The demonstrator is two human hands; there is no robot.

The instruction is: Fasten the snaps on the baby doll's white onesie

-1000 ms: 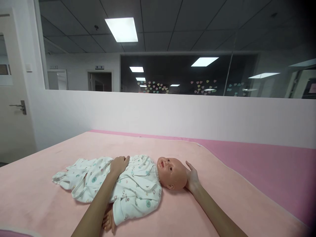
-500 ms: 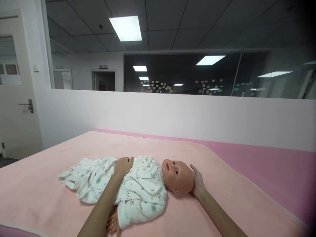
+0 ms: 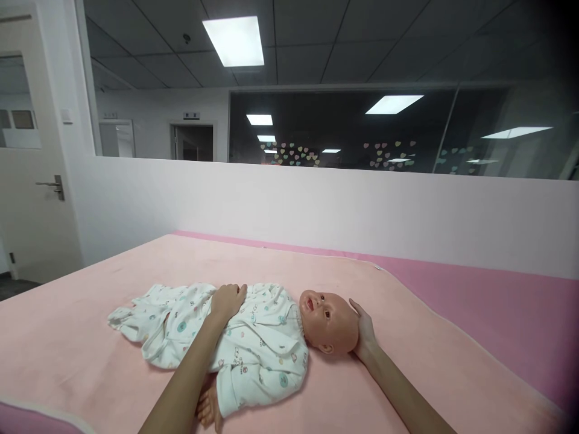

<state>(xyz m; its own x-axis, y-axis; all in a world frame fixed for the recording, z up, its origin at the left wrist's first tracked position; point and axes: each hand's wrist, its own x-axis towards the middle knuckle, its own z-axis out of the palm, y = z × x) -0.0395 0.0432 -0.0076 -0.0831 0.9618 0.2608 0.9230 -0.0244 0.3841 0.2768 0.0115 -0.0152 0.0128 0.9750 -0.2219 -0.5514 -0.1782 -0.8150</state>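
Observation:
A baby doll [image 3: 328, 322] lies on its back with its head to the right, dressed in white printed clothes [image 3: 266, 343]. My left hand [image 3: 228, 301] rests across its belly, the fingers bent over the far side of the body. At the crown of the doll's head, my right hand [image 3: 365, 331] cups it from the right, thumb up along the far side; its other fingers are hidden behind and under the head. One doll hand [image 3: 208, 407] pokes out of the near sleeve, beside my left forearm. The trouser legs stretch off to the left.
A light pink cover [image 3: 434, 374] lies under the doll, over a darker pink surface [image 3: 511, 301] at the right and back. Behind stands a white half wall [image 3: 344, 211] with glass above. A door [image 3: 40, 211] is at the far left.
The view has tilted and shifted slightly, so the scene sits a little differently in the picture. Both hands keep their places on the doll.

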